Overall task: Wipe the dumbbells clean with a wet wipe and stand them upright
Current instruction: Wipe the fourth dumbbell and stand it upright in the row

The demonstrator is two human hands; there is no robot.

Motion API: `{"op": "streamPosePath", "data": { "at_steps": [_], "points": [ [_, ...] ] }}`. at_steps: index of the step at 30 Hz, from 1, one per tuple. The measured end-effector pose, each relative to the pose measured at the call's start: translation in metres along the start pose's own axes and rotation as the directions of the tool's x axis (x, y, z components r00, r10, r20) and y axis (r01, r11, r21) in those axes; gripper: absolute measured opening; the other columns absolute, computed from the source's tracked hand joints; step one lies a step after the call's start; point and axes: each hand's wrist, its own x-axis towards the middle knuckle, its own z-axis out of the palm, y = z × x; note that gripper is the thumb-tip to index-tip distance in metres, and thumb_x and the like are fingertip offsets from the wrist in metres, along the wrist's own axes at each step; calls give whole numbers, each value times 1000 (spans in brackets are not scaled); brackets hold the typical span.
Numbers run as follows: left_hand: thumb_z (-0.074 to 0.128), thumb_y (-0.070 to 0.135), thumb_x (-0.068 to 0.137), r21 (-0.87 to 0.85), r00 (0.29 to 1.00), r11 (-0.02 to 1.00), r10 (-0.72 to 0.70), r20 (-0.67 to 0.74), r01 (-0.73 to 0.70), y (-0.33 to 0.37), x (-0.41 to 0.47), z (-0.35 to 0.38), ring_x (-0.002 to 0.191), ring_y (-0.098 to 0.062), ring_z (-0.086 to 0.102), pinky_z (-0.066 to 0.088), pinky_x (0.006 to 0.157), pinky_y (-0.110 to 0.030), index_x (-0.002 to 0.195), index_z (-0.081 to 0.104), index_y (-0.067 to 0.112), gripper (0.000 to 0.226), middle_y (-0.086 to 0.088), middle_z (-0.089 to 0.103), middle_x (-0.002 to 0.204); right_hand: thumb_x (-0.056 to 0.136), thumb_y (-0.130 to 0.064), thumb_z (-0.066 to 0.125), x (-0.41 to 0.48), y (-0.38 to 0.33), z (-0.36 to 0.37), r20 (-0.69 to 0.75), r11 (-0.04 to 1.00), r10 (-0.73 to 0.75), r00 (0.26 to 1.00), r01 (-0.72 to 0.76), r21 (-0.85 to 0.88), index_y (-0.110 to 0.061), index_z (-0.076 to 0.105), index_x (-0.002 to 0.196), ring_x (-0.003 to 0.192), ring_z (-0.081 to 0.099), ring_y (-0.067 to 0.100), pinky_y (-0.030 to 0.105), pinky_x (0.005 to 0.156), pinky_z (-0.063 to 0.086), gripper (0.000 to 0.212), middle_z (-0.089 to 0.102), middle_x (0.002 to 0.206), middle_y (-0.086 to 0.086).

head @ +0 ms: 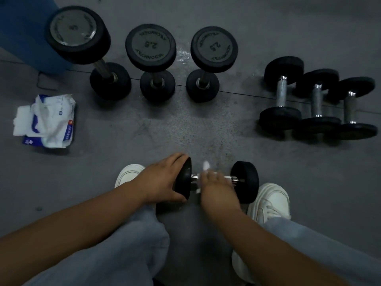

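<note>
Left hand (162, 182) gripping the dumbbell (245, 181) steady, right hand (218, 189) wrapping the wet wipe (206, 165) round its handle (233, 179), I should rub lengthwise.

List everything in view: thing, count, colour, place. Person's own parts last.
upright dumbbells: 3, black with grey end plates, row at top
lying dumbbells: 3, black with silver handles, side by side at right
held dumbbell: 1, black, horizontal between the shoes
wet wipe: 1, white, on that dumbbell's handle
wipes pack: 1, white and blue, floor at left
blue object: 1, top left
shoes: 2, white, bottom centre
trouser legs: 2, pale blue, bottom
left hand: grips the held dumbbell's left head
right hand: holds the wet wipe on the handle
</note>
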Motion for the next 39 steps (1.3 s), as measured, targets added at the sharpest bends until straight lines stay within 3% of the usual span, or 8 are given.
{"op": "streamPosePath", "data": {
  "at_steps": [8,11,14,17,21,25,31,39],
  "points": [
    [83,56,66,-40,979,998,-46,200,55,-4,18,-18,147,-16,23,29,116,-32,157,8,25,121,5,11,164,98,-18,33,-4,-3,9,9,999,38,999,-38,31,-7,22,151,137,31,31,43,113,26,55,33,150,16],
    [79,46,76,-87,999,996,-7,53,11,-3,28,-38,145,-15,29,32,115,-35,154,26,25,96,6,24,161,95,-17,38,21,8,0,-60,996,43,997,-39,76,-16,47,133,121,48,28,39,100,35,39,51,130,10],
    [70,47,83,116,996,989,93,0,-92,11,26,-38,149,-20,20,29,118,-37,155,21,19,92,0,14,164,94,-19,40,37,20,-9,-97,967,245,965,-237,89,-15,48,127,119,48,29,41,102,34,34,52,129,11],
    [75,59,72,448,992,887,71,104,-111,19,31,-30,152,-25,-4,11,123,-40,156,-9,13,128,-7,-11,164,98,-21,41,39,2,-5,-164,988,-8,987,33,149,-13,38,142,127,43,30,40,105,31,45,42,144,13],
    [79,62,63,579,994,808,83,71,-109,13,57,-38,150,-27,13,17,120,-43,155,3,12,129,-10,11,162,97,-25,44,47,22,-23,-211,982,85,974,-46,181,-19,50,127,116,47,27,38,95,36,31,48,126,6],
    [82,62,55,464,986,877,60,154,-125,12,91,-63,129,-26,45,35,107,-35,150,21,15,122,-5,38,148,98,-25,46,55,36,-37,-273,977,72,959,-13,211,-15,61,114,108,45,26,36,87,43,24,47,117,8],
    [88,56,55,260,936,965,-81,343,-12,4,129,-92,133,-23,44,37,106,-29,153,21,21,123,-2,40,150,95,-26,54,77,63,-56,-314,956,162,936,-69,286,-11,55,111,104,49,24,32,77,43,23,47,114,8],
    [82,55,63,-217,995,975,-19,101,41,-24,105,-69,138,-4,28,22,115,-21,155,25,22,113,1,29,158,94,-15,46,88,31,-44,-205,952,89,975,-23,305,-20,56,114,106,58,26,36,77,47,23,58,112,6]
  ]
}}
